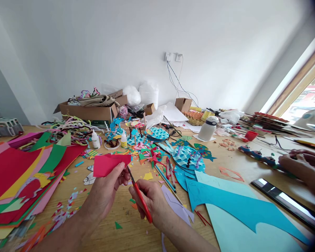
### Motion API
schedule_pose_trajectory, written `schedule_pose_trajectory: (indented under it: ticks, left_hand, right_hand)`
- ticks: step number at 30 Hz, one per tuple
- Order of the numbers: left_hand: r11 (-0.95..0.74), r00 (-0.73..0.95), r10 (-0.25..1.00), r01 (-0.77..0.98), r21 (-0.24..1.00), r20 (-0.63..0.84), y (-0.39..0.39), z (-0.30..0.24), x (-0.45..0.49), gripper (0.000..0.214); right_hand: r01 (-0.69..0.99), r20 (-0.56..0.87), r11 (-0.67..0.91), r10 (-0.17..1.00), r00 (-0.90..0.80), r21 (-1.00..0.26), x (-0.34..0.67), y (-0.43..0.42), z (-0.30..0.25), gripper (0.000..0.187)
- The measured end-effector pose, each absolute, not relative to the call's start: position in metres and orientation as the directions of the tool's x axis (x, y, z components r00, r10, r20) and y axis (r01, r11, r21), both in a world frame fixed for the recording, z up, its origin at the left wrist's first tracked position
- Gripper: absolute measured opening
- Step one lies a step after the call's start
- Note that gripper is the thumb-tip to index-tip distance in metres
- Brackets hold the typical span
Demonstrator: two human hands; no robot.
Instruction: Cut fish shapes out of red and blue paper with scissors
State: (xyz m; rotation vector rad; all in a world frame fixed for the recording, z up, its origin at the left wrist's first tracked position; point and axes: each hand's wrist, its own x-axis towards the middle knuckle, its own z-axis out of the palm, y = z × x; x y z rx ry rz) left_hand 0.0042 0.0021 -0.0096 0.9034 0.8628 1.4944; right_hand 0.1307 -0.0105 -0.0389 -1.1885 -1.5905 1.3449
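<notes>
Working left to right through the head view, I locate one stack of coloured paper (15, 168) at the left of the surface (135, 234). One fish cut-out (33, 189), red and yellow, lies on it. Behind stands one open cardboard box (94, 113), filled above its rim. Two small white bottles stand upright nearer the middle: the first bottle (95, 141) and, to its right, the second bottle (123, 140).

My left hand (105, 192) pinches one piece of red paper (103, 166) between thumb and fingers, above the surface. One pair of scissors (141, 200), red-handled, meets the paper at its lower right edge; I cannot tell how far the blades part. My right hand (154, 198) is closed around the handles.

Right of the scissors I count at least two red pens (168, 169). Beyond them stands one flask (208, 128), upright. Two blue sheets follow: the darker sheet (220, 199) lies across the pale sheet (231, 227). Farther right are one red cup (251, 135) and one black flat device (286, 199). At the right edge I register a co-worker's two hands (301, 168), held close together; I cannot tell their grip.
</notes>
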Motion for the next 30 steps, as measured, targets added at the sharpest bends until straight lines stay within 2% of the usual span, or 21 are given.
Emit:
schedule_pose_trajectory:
  ticks: [8, 11, 14, 17, 22, 27, 30]
  left_hand:
    - [-0.054, -0.121, 0.993, -0.459, 0.887, -0.003, 0.008, 0.0, -0.005, 0.018]
    - [-0.065, -0.124, 0.992, -0.45, 0.891, 0.01, 0.009, -0.002, -0.006, 0.016]
    - [-0.071, -0.068, 0.997, -0.391, 0.918, 0.048, 0.006, -0.009, -0.001, 0.019]
    - [-0.057, -0.006, 0.998, -0.298, 0.953, 0.058, -0.001, -0.017, 0.008, 0.022]
    - [0.046, 0.037, 0.999, -0.241, 0.969, -0.038, -0.009, -0.021, 0.018, 0.02]
    - [0.149, 0.151, 0.982, -0.262, 0.953, -0.112, -0.006, -0.022, 0.009, 0.017]
    - [0.178, 0.146, 0.979, -0.273, 0.945, -0.142, -0.004, -0.024, 0.005, 0.017]
  right_hand:
    - [0.182, -0.021, 0.03, 0.963, -0.269, -0.983, 0.135, -0.006, -0.038, 0.04]
    - [0.015, -0.002, 0.002, 0.974, -0.228, -1.0, 0.135, -0.007, -0.031, 0.037]
    - [-0.176, 0.078, 0.049, 0.984, -0.161, -0.983, 0.138, -0.007, -0.025, 0.034]
    - [-0.257, 0.114, 0.087, 0.989, -0.09, -0.963, 0.141, -0.005, -0.024, 0.033]
    - [-0.298, 0.17, 0.151, 0.985, -0.037, -0.943, 0.146, -0.001, -0.025, 0.032]
    - [-0.298, 0.198, 0.181, 0.98, -0.027, -0.937, 0.152, 0.002, -0.019, 0.03]
    - [-0.3, 0.201, 0.182, 0.979, -0.033, -0.936, 0.153, 0.002, -0.016, 0.029]
